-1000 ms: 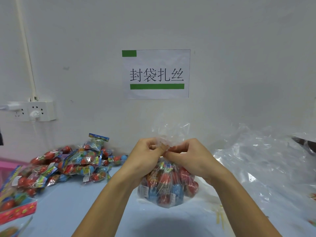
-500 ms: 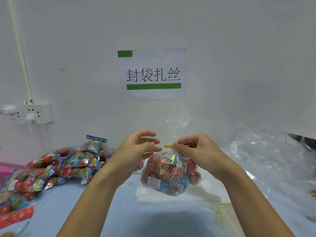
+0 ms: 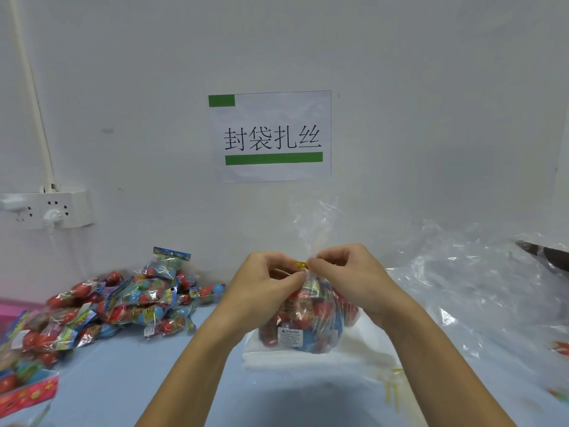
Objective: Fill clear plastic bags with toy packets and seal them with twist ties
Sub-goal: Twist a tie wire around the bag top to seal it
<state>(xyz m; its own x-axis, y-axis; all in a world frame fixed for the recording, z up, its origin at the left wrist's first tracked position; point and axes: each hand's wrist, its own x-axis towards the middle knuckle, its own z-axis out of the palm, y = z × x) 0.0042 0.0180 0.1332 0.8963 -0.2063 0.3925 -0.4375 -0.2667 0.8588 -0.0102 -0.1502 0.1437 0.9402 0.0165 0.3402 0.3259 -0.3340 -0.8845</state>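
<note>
A clear plastic bag [image 3: 303, 328] stuffed with red and blue toy packets hangs in front of me, its gathered neck fanning upward. A short yellow twist tie [image 3: 300, 264] sticks out at the neck. My right hand [image 3: 348, 272] pinches the neck and the tie. My left hand [image 3: 264, 285] has its fingers curled at the neck from the left, thumb and forefinger meeting just under the tie. The bag's base rests over a stack of flat white bags [image 3: 308, 355].
A heap of loose toy packets [image 3: 123, 303] lies at the left against the wall. A large crumpled clear sheet [image 3: 480, 291] fills the right side. Spare yellow twist ties [image 3: 392, 388] lie on the blue table [image 3: 138, 374]. A wall socket [image 3: 46, 209] is at far left.
My left hand, which had opened and drawn away from the bag, has come back and closed on the neck beside the tie. My right hand kept its pinch.
</note>
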